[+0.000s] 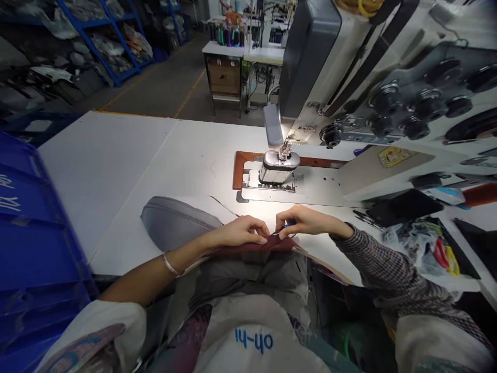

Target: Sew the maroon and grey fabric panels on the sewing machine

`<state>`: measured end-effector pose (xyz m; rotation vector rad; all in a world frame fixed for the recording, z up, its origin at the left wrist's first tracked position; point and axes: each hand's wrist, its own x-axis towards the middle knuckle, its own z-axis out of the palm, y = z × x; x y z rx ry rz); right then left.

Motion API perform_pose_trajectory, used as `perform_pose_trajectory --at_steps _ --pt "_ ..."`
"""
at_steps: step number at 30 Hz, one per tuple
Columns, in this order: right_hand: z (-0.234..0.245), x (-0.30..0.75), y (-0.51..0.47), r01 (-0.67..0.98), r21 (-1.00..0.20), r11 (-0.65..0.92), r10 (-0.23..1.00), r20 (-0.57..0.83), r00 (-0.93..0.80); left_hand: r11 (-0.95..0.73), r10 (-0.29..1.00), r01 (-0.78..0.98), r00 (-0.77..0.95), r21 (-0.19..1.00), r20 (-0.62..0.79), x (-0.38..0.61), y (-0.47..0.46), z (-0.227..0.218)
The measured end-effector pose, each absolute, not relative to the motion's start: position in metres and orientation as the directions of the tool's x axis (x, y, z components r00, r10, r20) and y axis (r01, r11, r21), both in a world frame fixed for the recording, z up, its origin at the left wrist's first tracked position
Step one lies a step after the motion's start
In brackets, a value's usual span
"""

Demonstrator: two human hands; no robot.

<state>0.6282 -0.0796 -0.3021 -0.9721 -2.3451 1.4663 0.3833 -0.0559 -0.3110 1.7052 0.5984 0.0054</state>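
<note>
At the table's front edge, my left hand (246, 231) pinches the edge of a reddish-brown piece of fabric (280, 245), thumb and fingers closed on it. My right hand (302, 220) is closed around small blue-handled thread snips (287, 226); their metal tip meets the fabric right beside my left fingertips. Part of the fabric hangs over the edge toward my lap. A grey padded panel (178, 220) with a stitched seam lies on the table left of my hands, partly behind my left forearm. A thin dark red strip (223, 204) trails on the tabletop beyond my left hand.
Beyond my hands stands a post-bed sewing machine (278, 168), its head (310, 67) overhanging from the right. A blue crate (34, 233) borders the table on the left. Plastic bags (417, 248) and a dark tablet-like slab (404, 207) lie to the right.
</note>
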Motion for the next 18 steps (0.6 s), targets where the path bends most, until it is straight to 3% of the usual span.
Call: perform_pose_trajectory --at_steps 3,5,8,10,12,14,16,18 --pt "-0.309 0.635 -0.08 0.437 -0.871 0.225 0.729 -0.148 -0.669 -0.086 0.385 0.363 0.871 0.928 -0.305 0.384 -0.055 -0.313" --pt "-0.324 0.648 -0.081 0.553 -0.81 0.195 0.87 -0.117 -0.478 -0.104 0.396 0.361 0.87 0.927 -0.294 0.383 -0.055 -0.31" --pt "-0.357 0.67 -0.084 0.819 -0.569 0.069 0.98 -0.116 -0.163 -0.227 0.422 0.401 0.862 0.888 -0.282 0.38 -0.057 -0.296" --pt "-0.372 0.677 -0.086 0.897 -0.441 0.014 0.993 -0.096 -0.063 -0.367 0.419 0.421 0.871 0.829 -0.257 0.378 -0.064 -0.282" --pt "-0.371 0.669 -0.088 0.866 -0.497 0.054 0.998 -0.009 -0.067 -0.54 0.386 0.413 0.896 0.733 -0.221 0.377 -0.077 -0.271" --pt "-0.354 0.642 -0.089 0.721 -0.68 0.136 0.988 0.036 -0.152 -0.715 0.318 0.366 0.929 0.595 -0.189 0.382 -0.094 -0.266" --pt "-0.331 0.599 -0.089 0.521 -0.837 0.167 0.95 -0.005 -0.313 -0.851 0.193 0.243 0.969 0.464 -0.154 0.393 -0.114 -0.268" --pt "-0.316 0.55 -0.09 0.392 -0.91 0.131 0.855 -0.097 -0.51 -0.915 0.035 0.081 0.992 0.395 -0.122 0.407 -0.134 -0.272"
